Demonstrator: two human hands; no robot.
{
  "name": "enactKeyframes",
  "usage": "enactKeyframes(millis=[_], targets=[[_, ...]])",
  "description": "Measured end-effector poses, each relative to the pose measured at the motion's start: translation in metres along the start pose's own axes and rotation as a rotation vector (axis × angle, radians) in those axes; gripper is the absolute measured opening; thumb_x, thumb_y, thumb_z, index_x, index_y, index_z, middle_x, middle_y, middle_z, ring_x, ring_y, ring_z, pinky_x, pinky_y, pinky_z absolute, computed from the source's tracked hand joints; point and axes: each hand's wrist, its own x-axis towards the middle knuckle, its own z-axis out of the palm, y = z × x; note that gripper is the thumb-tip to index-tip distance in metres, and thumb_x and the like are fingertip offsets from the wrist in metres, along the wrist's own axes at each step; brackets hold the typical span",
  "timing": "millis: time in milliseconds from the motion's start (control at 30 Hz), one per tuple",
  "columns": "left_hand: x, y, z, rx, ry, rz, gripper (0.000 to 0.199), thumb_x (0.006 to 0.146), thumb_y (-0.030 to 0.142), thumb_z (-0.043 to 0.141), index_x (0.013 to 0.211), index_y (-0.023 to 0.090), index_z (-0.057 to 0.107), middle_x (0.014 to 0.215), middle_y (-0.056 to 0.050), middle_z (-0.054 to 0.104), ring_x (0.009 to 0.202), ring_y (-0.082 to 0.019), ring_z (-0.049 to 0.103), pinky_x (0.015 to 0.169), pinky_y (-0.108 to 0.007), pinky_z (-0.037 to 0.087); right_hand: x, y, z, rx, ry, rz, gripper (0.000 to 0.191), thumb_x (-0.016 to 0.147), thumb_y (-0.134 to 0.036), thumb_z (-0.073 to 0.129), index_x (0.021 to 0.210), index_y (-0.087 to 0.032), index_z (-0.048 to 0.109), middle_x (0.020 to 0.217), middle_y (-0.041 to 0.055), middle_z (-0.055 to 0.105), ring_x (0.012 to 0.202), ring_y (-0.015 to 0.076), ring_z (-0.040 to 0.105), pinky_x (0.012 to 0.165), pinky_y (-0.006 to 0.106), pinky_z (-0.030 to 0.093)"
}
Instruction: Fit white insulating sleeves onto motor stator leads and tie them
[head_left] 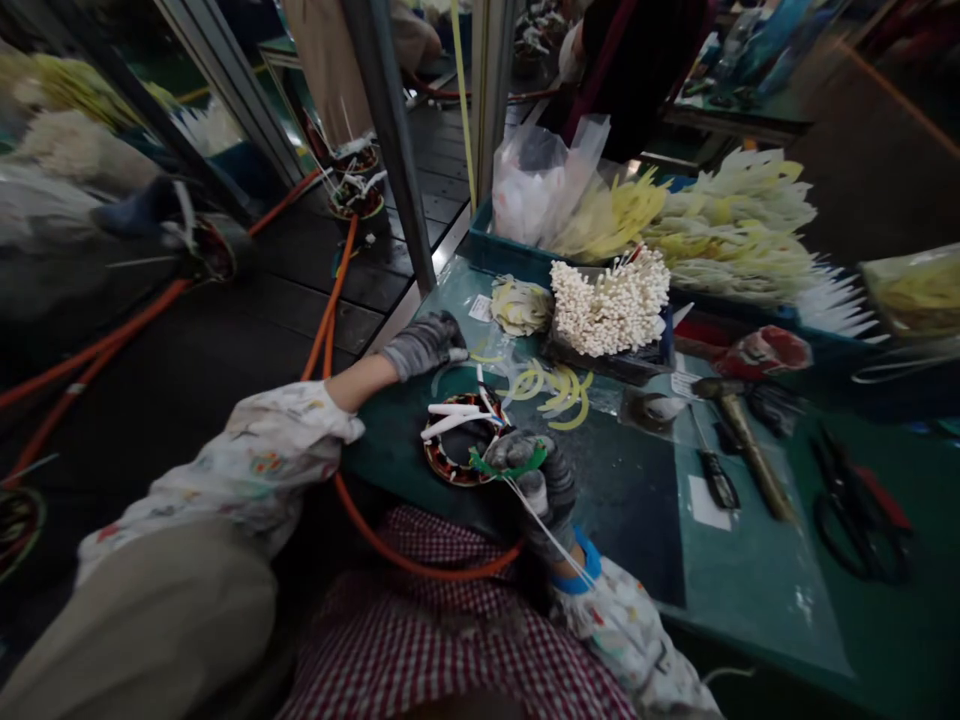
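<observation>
A ring-shaped motor stator with copper windings and white sleeved leads lies on the green table. My right hand, in a grey glove, is curled at the ring's right edge with a curved green strip in its fingers. Thin white cords run from beside the ring past my right wrist. Beyond the ring, my left hand, also gloved, has its fingers closed low over the table; what they hold, if anything, I cannot make out. Curved yellow strips lie scattered near both hands.
Behind stand a box of white-tipped sticks, a bundle of pale strips and a blue tray. A hammer, screwdriver and scissors lie right. An orange-red hose loops before me; a conveyor runs left.
</observation>
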Motion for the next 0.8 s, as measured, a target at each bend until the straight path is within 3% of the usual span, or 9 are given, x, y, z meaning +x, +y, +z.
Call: enactKeyframes(millis=[100, 167, 333, 433, 567, 700, 800], targets=[[0.024, 0.010, -0.010, 0.009, 0.022, -0.060, 0.036, 0.094, 0.040, 0.064, 0.113, 0.014, 0.079, 0.123, -0.012, 0.072, 0.111, -0.024, 0.068, 0.100, -0.029, 0.052, 0.000, -0.002, -0.002, -0.041, 0.006, -0.009, 0.025, 0.101, -0.049, 0.066, 0.094, -0.025, 0.066, 0.084, 0.0021, 0.073, 0.076, 0.0202, 0.074, 0.074, 0.037, 0.065], [0.026, 0.013, -0.015, 0.043, 0.019, -0.117, 0.042, 0.094, 0.046, 0.064, 0.113, 0.012, 0.079, 0.123, -0.015, 0.072, 0.109, -0.027, 0.069, 0.100, -0.032, 0.053, 0.000, -0.002, -0.004, -0.055, 0.002, -0.020, 0.022, 0.101, -0.047, 0.067, 0.095, -0.025, 0.067, 0.085, 0.0018, 0.073, 0.076, 0.0204, 0.074, 0.073, 0.038, 0.065], [-0.015, 0.020, -0.013, 0.234, -0.136, -0.222, 0.049, 0.090, 0.055, 0.070, 0.110, 0.010, 0.077, 0.115, -0.019, 0.074, 0.104, -0.033, 0.072, 0.093, -0.038, 0.056, 0.001, 0.000, -0.002, 0.011, -0.001, -0.036, 0.020, 0.102, -0.045, 0.065, 0.092, -0.028, 0.069, 0.082, -0.0006, 0.072, 0.074, 0.0194, 0.072, 0.070, 0.035, 0.063], [-0.036, 0.029, -0.001, 0.217, -0.102, -0.199, 0.035, 0.097, 0.036, 0.061, 0.112, 0.008, 0.076, 0.124, -0.024, 0.071, 0.113, -0.038, 0.070, 0.095, -0.045, 0.056, 0.001, -0.001, 0.001, 0.025, -0.006, -0.017, 0.020, 0.102, -0.045, 0.064, 0.092, -0.028, 0.069, 0.084, 0.0002, 0.072, 0.078, 0.0194, 0.071, 0.072, 0.035, 0.063], [-0.037, 0.028, 0.012, 0.155, 0.004, -0.193, 0.031, 0.095, 0.009, 0.047, 0.110, 0.003, 0.074, 0.124, -0.031, 0.069, 0.120, -0.043, 0.066, 0.100, -0.055, 0.053, 0.000, -0.006, 0.005, -0.013, -0.011, -0.016, 0.020, 0.100, -0.046, 0.067, 0.091, -0.028, 0.068, 0.087, 0.0005, 0.074, 0.081, 0.0196, 0.073, 0.075, 0.036, 0.064], [-0.045, 0.013, -0.001, 0.041, 0.093, -0.192, 0.026, 0.096, 0.016, 0.052, 0.110, 0.007, 0.071, 0.114, -0.022, 0.074, 0.106, -0.032, 0.071, 0.097, -0.046, 0.057, -0.003, -0.009, 0.008, -0.108, 0.066, -0.050, 0.024, 0.095, -0.048, 0.075, 0.090, -0.026, 0.068, 0.086, -0.0001, 0.078, 0.078, 0.0198, 0.076, 0.074, 0.036, 0.066], [-0.079, 0.022, -0.018, -0.150, 0.237, -0.143, 0.031, 0.105, 0.029, 0.045, 0.118, 0.013, 0.069, 0.111, -0.012, 0.075, 0.098, -0.022, 0.072, 0.093, -0.035, 0.060, -0.004, -0.010, 0.010, -0.190, 0.198, -0.059, 0.019, 0.097, -0.045, 0.074, 0.097, -0.026, 0.071, 0.089, -0.0001, 0.081, 0.078, 0.0197, 0.077, 0.075, 0.036, 0.066]])
